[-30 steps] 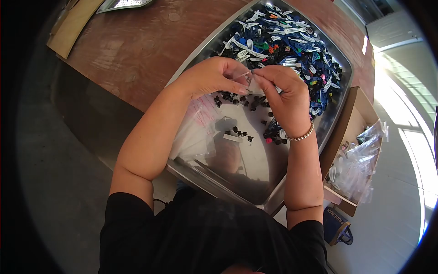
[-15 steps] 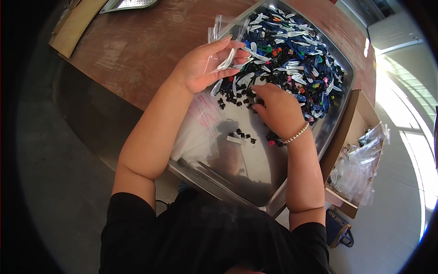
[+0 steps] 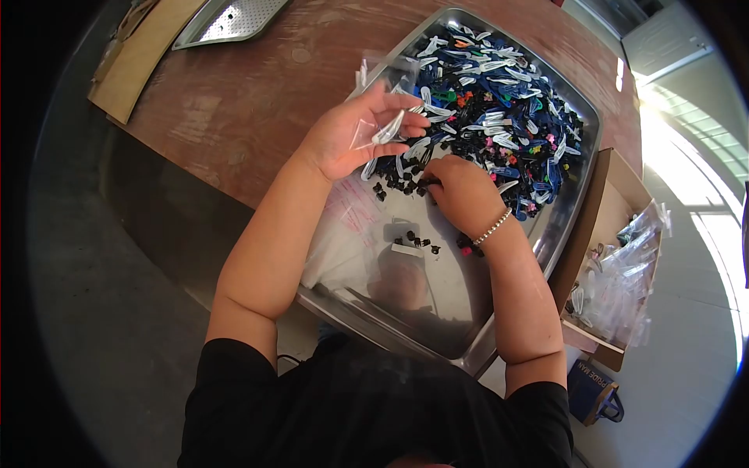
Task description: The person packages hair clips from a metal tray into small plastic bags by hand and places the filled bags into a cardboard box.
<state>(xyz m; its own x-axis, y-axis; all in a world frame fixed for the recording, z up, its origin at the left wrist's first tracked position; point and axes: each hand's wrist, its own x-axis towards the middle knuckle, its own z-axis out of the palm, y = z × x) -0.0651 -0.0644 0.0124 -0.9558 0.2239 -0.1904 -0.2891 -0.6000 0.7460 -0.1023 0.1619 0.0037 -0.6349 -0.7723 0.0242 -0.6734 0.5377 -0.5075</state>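
My left hand [image 3: 339,136] holds a clear plastic bag [image 3: 402,72] above the tray's left side. White snap hair clips [image 3: 389,129] lie across its curled fingers, seemingly inside the bag. Low over the metal tray [image 3: 594,156], my right hand [image 3: 466,195] has thumb and fingertips pinched at small black claw clips [image 3: 407,186]; a dark one shows at the fingertips, partly hidden. Beyond it spreads a heap of white, blue and black hair clips [image 3: 499,86] with a few bright ones. Several more black clips [image 3: 421,240] sit beside a small white block [image 3: 406,249].
Clear bags with pink print [image 3: 343,226] are piled on the tray's near left. To the right stands a cardboard box [image 3: 605,183] of filled bags [image 3: 616,281]. A perforated metal tray [image 3: 230,22] and cardboard [image 3: 144,62] occupy the table's far left. A dark blue bag [image 3: 591,390] stands below.
My right hand has shifted slightly left and down, its fingertips closing at the black clips. My left hand still holds the bag, its fingers a little differently bent. The view has shifted slightly.
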